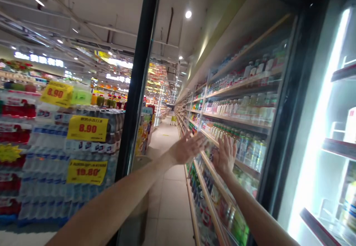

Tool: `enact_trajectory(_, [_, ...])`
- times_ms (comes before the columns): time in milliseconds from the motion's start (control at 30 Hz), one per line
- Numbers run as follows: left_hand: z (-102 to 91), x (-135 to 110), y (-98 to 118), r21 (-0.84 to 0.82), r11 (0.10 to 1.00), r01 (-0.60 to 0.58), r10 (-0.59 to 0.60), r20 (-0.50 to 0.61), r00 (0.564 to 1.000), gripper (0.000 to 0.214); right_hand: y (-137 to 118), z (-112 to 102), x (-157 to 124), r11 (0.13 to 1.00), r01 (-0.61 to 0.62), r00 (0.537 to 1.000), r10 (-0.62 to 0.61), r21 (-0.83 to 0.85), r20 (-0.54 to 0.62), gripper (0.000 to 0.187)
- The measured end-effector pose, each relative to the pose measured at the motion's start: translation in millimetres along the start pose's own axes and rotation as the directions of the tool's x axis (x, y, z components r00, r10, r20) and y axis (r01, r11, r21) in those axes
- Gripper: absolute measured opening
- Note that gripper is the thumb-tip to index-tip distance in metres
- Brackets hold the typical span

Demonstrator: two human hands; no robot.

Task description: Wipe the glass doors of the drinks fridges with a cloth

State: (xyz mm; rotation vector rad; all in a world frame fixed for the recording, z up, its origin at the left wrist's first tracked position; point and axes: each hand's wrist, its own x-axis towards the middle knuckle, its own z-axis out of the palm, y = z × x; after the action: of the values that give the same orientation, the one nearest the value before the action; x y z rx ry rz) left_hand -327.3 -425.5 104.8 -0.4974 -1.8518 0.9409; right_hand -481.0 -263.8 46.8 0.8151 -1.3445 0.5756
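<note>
The glass door [194, 90] stands open just ahead of my left hand [187, 149] and right hand [224, 155]; handling it seems the step underway. Both are opened out, holding nothing; whether they touch it, I can't tell. Pushing it calls for flat palms. Right of them are lit shelves [339, 149].

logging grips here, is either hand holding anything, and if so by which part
Nothing is held: the left hand and right hand are both open in front of the glass door; whether they touch it cannot be told.
</note>
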Motion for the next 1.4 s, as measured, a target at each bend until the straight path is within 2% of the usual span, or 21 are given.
enact_trajectory(67, [8.2,-3,22,-0.054,0.982,-0.180,0.181,0.027,0.983,0.041,1,-1,1,1.000,0.017,1.000,-0.017,0.008,-0.001,0.057])
enact_trajectory(133, [6.4,4,14,-0.072,0.972,-0.226,0.229,0.037,0.973,0.040,5,-3,2,0.999,0.038,0.999,-0.038,0.020,0.002,0.058])
enact_trajectory(167, [1.8,11,-1,-0.059,0.981,-0.186,0.189,0.032,0.982,0.040,8,-5,2,0.998,0.057,0.998,-0.057,0.025,0.009,0.059])
enact_trajectory(233, [-11.5,27,-40,0.000,1.000,0.026,-0.026,-0.001,1.000,0.041,17,-8,2,0.993,0.114,0.992,-0.116,0.034,0.042,0.062])
enact_trajectory(300, [-23.6,41,-73,0.055,0.950,0.307,-0.304,-0.059,0.951,0.042,25,-10,1,0.986,0.166,0.982,-0.168,0.031,0.086,0.064])
enact_trajectory(367, [-27.2,47,-81,0.073,0.902,0.425,-0.419,-0.077,0.905,0.043,30,-11,-2,0.991,0.137,0.986,-0.137,0.004,0.097,0.063])
enact_trajectory(433, [-20.3,43,-57,0.055,0.944,0.326,-0.324,-0.031,0.945,0.044,31,-11,-6,0.999,0.001,0.999,0.001,-0.035,0.034,0.061])
enact_trajectory(500, [-6.5,33,-13,-0.003,0.995,0.095,-0.095,0.026,0.995,0.044,29,-9,-11,0.987,-0.157,0.986,0.155,-0.045,-0.054,0.058])
enact_trajectory(600, [11.8,24,41,-0.084,0.973,-0.214,0.219,0.055,0.974,0.042,27,-7,-16,0.967,-0.252,0.963,0.248,-0.027,-0.106,0.055])
enact_trajectory(667, [13.1,30,44,-0.104,0.948,-0.299,0.307,0.062,0.950,0.039,28,-7,-17,0.966,-0.257,0.962,0.254,-0.016,-0.103,0.054])
enact_trajectory(733, [3.2,44,16,-0.086,0.970,-0.227,0.233,0.066,0.970,0.040,30,-8,-18,0.966,-0.258,0.961,0.256,-0.007,-0.100,0.053])
enact_trajectory(800, [-13.7,59,-27,-0.032,0.999,0.015,-0.013,0.044,0.999,0.042,31,-9,-18,0.965,-0.260,0.962,0.259,-0.003,-0.090,0.053])
enact_trajectory(867, [-29.1,68,-61,0.020,0.950,0.310,-0.310,-0.017,0.951,0.045,31,-11,-18,0.964,-0.267,0.961,0.265,-0.007,-0.077,0.054])
enact_trajectory(900, [-33.8,67,-68,0.032,0.920,0.390,-0.388,-0.040,0.921,0.047,31,-12,-17,0.963,-0.270,0.960,0.269,-0.009,-0.074,0.054])
enact_trajectory(967, [-35.5,57,-59,0.039,0.922,0.386,-0.384,-0.044,0.922,0.049,30,-13,-16,0.962,-0.273,0.960,0.271,-0.011,-0.070,0.054])
enact_trajectory(1067, [-24.0,29,-9,0.024,0.994,0.108,-0.108,0.021,0.994,0.047,29,-13,-15,0.962,-0.274,0.959,0.273,-0.011,-0.080,0.055])
enact_trajectory(1133, [-16.5,14,16,-0.013,0.995,-0.100,0.100,0.042,0.994,0.042,30,-12,-16,0.961,-0.276,0.958,0.275,-0.008,-0.080,0.054])
enact_trajectory(1167, [-15.2,10,20,-0.025,0.987,-0.157,0.158,0.044,0.986,0.041,30,-11,-17,0.961,-0.277,0.958,0.276,-0.005,-0.074,0.054])
enact_trajectory(1233, [-18.7,9,8,-0.016,0.993,-0.115,0.116,0.039,0.993,0.041,32,-11,-19,0.959,-0.283,0.957,0.283,0.001,-0.066,0.054])
enact_trajectory(1333, [-32.2,15,-29,0.040,0.981,0.192,-0.193,0.016,0.981,0.045,27,-14,-15,0.954,-0.300,0.952,0.300,0.010,-0.067,0.053])
enact_trajectory(1400, [-38.2,19,-45,0.041,0.959,0.282,-0.283,0.008,0.959,0.049,11,-18,-4,0.957,-0.283,0.954,0.287,0.063,-0.082,0.052])
